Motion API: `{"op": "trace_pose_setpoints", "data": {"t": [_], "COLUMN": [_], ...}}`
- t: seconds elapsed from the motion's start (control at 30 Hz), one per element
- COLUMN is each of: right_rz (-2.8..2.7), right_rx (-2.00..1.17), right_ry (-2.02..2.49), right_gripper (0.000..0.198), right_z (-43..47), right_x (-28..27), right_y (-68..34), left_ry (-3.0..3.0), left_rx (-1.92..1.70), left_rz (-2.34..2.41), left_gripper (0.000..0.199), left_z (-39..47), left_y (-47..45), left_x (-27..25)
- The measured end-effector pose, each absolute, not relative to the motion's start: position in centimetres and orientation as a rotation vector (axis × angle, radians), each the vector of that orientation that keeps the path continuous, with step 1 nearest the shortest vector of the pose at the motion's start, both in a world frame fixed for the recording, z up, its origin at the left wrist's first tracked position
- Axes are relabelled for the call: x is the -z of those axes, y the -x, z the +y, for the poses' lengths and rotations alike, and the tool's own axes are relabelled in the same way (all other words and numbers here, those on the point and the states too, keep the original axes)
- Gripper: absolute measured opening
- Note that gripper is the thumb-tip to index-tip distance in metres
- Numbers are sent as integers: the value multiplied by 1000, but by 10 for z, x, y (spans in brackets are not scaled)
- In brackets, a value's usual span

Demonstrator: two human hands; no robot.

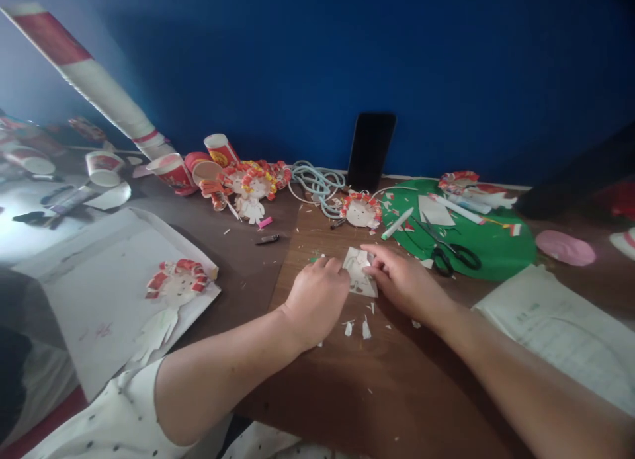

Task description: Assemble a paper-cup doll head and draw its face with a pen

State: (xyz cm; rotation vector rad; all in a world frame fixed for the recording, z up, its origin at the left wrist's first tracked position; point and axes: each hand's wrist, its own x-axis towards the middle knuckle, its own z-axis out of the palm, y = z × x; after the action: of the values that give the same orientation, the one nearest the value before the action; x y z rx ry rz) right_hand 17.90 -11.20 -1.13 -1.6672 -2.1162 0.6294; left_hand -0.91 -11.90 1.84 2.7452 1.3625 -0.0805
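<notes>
A small piece of white paper with a figure drawn in outline lies between my hands on the brown table. My left hand is closed at its left edge; the fingertips are tucked under and mostly hidden. From the other side, the thumb and forefinger of my right hand grip the paper's right edge. Thin paper scraps lie just below. Beyond my hands sits a round paper face with a red-and-white curled rim. A pair of black-handled scissors rests to the right of my right hand.
Against the blue wall leans a dark phone, beside a coiled pale cable. A green sheet carries a green-tipped marker. Paper cups and paper figures stand at left, behind an open white folder.
</notes>
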Motion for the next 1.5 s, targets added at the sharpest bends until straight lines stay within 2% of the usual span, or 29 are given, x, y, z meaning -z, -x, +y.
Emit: {"op": "trace_pose_setpoints", "data": {"t": [0.87, 1.3, 1.5], "right_rz": [-2108, -2111, -2122], "right_rx": [-569, -547, -559], "right_ry": [1630, 1663, 1624], "right_gripper": [20, 17, 15], "right_z": [-110, -110, -109], "right_x": [15, 17, 16], "right_y": [-180, -179, -180], "left_ry": [-2714, -2775, -2730], "left_rx": [96, -424, -301], "left_rz": [1357, 1446, 1387], "left_gripper": [18, 21, 24], "left_z": [-120, -115, -113], "left_y": [9, 16, 15], "left_x": [-21, -11, -7]}}
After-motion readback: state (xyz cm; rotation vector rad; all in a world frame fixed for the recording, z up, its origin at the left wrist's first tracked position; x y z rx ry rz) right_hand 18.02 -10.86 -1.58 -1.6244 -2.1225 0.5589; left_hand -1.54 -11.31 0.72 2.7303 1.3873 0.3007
